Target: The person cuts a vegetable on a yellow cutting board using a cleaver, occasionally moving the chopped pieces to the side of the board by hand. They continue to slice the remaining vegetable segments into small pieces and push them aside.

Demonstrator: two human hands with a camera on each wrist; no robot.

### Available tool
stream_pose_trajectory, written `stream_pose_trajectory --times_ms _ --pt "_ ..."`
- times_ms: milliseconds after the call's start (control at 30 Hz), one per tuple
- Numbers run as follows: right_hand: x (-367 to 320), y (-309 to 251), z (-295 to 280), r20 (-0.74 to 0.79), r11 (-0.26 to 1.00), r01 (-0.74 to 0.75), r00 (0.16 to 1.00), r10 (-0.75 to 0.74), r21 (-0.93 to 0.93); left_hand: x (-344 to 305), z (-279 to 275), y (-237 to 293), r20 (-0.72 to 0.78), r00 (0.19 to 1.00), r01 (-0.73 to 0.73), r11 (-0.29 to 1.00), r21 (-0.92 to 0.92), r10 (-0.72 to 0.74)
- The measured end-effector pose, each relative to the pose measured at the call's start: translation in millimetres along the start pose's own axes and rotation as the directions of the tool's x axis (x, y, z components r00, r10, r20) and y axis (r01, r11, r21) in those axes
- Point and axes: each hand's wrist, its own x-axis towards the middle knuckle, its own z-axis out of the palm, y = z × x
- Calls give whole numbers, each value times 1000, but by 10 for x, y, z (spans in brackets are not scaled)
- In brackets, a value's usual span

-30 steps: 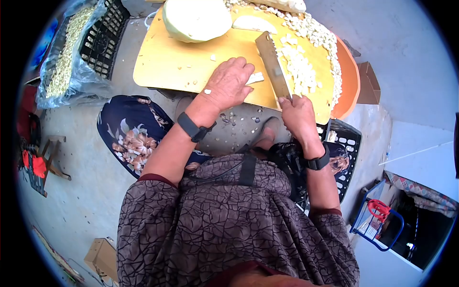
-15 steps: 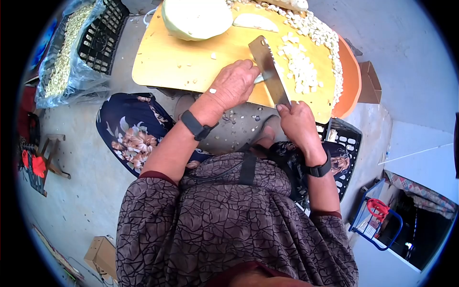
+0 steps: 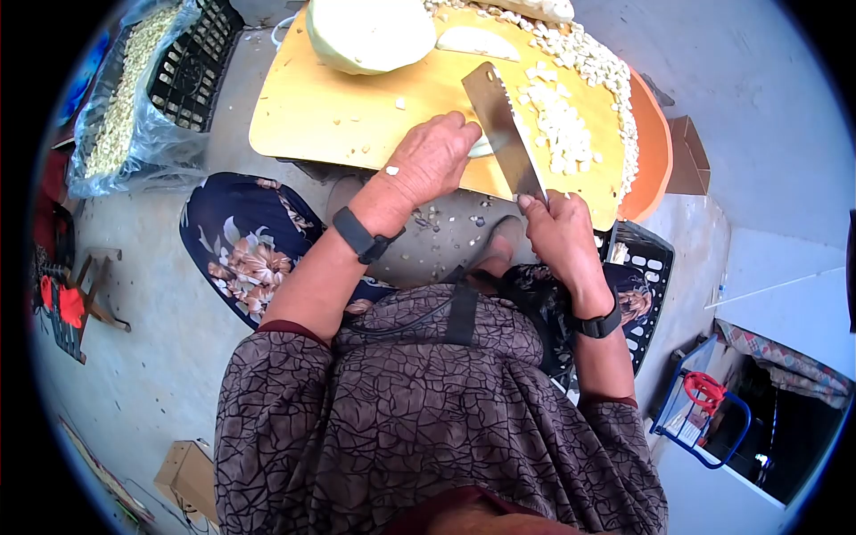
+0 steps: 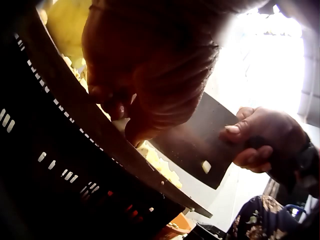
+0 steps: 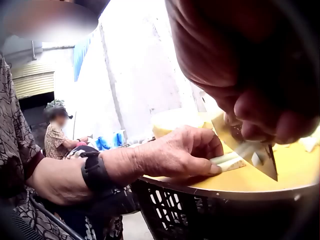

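My right hand [image 3: 562,232] grips the handle of a broad cleaver [image 3: 501,120], its blade standing over the yellow board [image 3: 330,116]. Close to the blade's left side, my left hand [image 3: 432,156] holds pale vegetable strips [image 5: 229,162] down with curled fingers, the thumb along them in the right wrist view. A small white bit clings to the blade in the left wrist view. Right of the cleaver lie diced pieces [image 3: 563,134]. Behind are a big cut pale-green vegetable [image 3: 370,36] and a flat slice [image 3: 477,42]. Another white bit sticks to my left wrist.
More pieces heap along the board's far right edge, by an orange basin [image 3: 658,152]. A black crate [image 3: 192,80] and a plastic bag of diced pieces [image 3: 120,111] stand at left. A cardboard box [image 3: 688,156] is at right. Another person [image 5: 59,132] sits in the background.
The cleaver has shifted left, from beside the diced pieces to the strips at my left fingertips. My left hand has moved slightly right and its fingers have drawn in on the strips.
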Motion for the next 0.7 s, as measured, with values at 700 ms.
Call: stream_pose_trajectory --times_ms 700 --pt "57 -54 57 -25 998 22 999 -20 62 -34 -34 -23 -4 1000 -10 999 -31 10"
